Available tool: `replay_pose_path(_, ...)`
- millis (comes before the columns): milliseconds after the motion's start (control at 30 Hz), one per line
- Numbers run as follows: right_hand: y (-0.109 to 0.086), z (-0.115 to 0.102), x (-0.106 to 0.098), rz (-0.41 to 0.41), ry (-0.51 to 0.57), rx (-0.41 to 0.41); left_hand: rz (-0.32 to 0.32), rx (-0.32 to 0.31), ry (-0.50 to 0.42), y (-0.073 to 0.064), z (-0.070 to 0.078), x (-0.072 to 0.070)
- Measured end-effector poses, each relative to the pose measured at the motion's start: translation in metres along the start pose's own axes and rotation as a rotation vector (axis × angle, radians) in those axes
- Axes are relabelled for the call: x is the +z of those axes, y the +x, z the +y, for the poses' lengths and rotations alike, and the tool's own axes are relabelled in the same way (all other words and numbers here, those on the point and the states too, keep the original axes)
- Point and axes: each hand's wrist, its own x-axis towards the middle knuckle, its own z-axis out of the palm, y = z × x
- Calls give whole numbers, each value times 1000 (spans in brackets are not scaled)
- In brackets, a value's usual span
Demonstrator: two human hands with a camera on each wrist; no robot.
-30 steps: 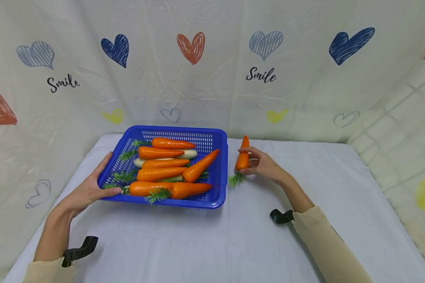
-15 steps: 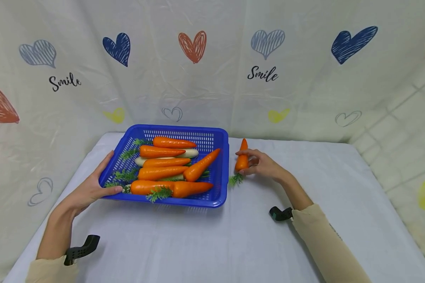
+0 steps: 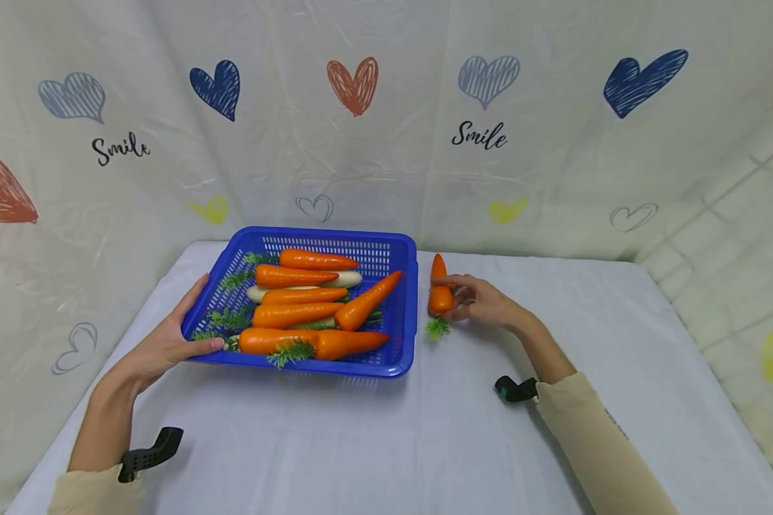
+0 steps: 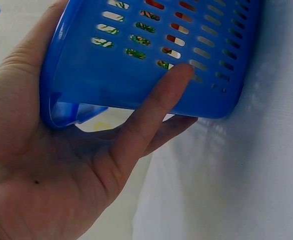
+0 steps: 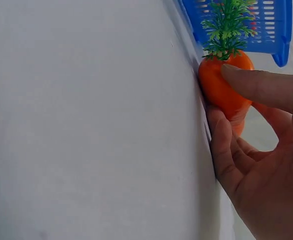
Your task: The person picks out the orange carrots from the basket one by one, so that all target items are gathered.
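My left hand (image 3: 167, 340) grips the left front corner of a blue plastic basket (image 3: 407, 315), thumb over the rim. The left wrist view shows fingers against the basket's slotted wall (image 4: 111, 80). Inside lie several orange carrots (image 3: 296, 315) with green tops, with white radish-like roots (image 3: 346, 280) partly hidden under them. Right of the basket, a single carrot (image 3: 441, 300) lies on the white cloth, tip pointing away and leaves towards me. My right hand (image 3: 483, 302) holds it from the right; in the right wrist view the thumb (image 5: 256, 85) presses near its leafy end, fingers (image 5: 229, 157) curled at its side.
A white cloth (image 3: 335, 450) covers the table. Behind it hangs a pale curtain (image 3: 399, 143) printed with hearts and "Smile". Black camera mounts (image 3: 151, 454) sit on both wrists. The basket's right wall is close beside the single carrot.
The single carrot has turned a little under my right hand: its tip has swung left and its leaves right. My left hand and the basket keep their places.
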Motion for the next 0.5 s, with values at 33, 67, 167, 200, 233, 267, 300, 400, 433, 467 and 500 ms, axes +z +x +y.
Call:
replay_pose_path(33, 0, 1, 0, -1, -2, -5, 0, -1, 1, 0, 0, 0)
replay_pose_path(67, -1, 2, 0, 0, -2, -7, -1, -1, 0, 1, 0, 1)
replay_pose_path(167, -2, 6, 0, 3, -5, -7, -4, 0, -4, 1, -1, 2)
replay_pose_path(200, -2, 7, 0, 3, -5, -8, -6, -1, -6, 2, -1, 2)
replay_pose_path(233, -3, 7, 0, 2, -6, -9, -7, -3, -9, 2, -2, 3)
replay_pose_path(267, -3, 7, 0, 2, -7, -10, -8, -6, -9, 2, -2, 3)
replay_pose_path(300, -4, 7, 0, 3, -5, -12, -8, -8, -8, 2, -2, 3)
replay_pose_path(400, -4, 5, 0, 9, 6, -22, -5, -9, -5, 2, -2, 2)
replay_pose_path(433, -4, 5, 1, 10, 11, -27, -3, -12, -4, 2, -2, 2)
replay_pose_path(467, -4, 5, 1, 11, 17, -29, 0, -11, -1, 1, -2, 1)
replay_pose_path(500, -4, 5, 2, 14, 24, -27, 3, -10, 1, 0, -2, 0)
